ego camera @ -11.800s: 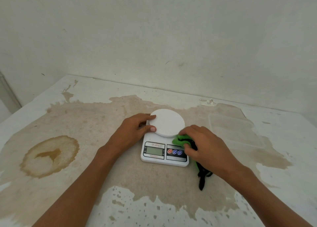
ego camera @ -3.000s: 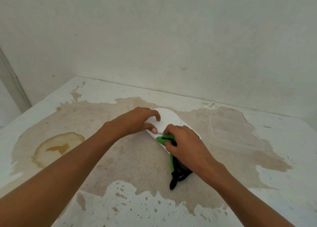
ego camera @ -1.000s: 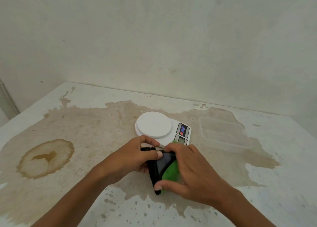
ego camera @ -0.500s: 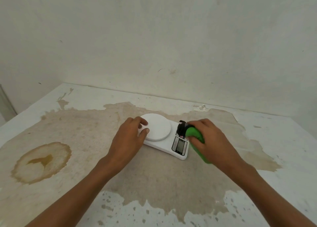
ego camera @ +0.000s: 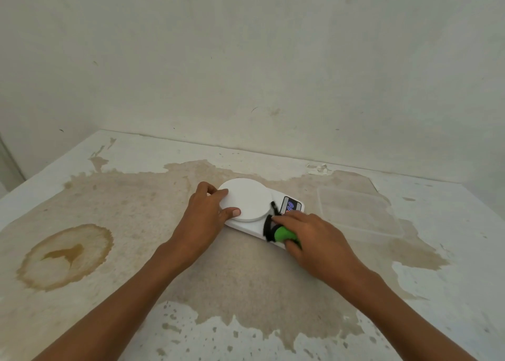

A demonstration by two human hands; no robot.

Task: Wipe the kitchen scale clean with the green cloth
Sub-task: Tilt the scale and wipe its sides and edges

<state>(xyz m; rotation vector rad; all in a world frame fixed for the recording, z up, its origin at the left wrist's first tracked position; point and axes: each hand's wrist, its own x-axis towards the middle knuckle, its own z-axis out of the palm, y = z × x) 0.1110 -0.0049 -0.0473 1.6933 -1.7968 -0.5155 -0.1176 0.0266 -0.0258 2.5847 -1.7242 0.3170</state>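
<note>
The table point(ego camera: 273, 292) is white with a large brown stain across its middle and a ring-shaped stain point(ego camera: 65, 257) at left. A clear plastic lid point(ego camera: 358, 213) lies flat at right. The kitchen scale point(ego camera: 247, 225) sits at centre, turned at an angle. The left hand point(ego camera: 203, 218) has its grip clamped on the round platform's edge. The right hand point(ego camera: 308, 237) has its grip clamped on the green cloth point(ego camera: 282, 233), pressed against the scale's near right end.

My right hand point(ego camera: 314, 237) hid most of the bunched green cloth point(ego camera: 282, 233) and the white kitchen scale's point(ego camera: 246, 225) display; button markings were unreadable.
</note>
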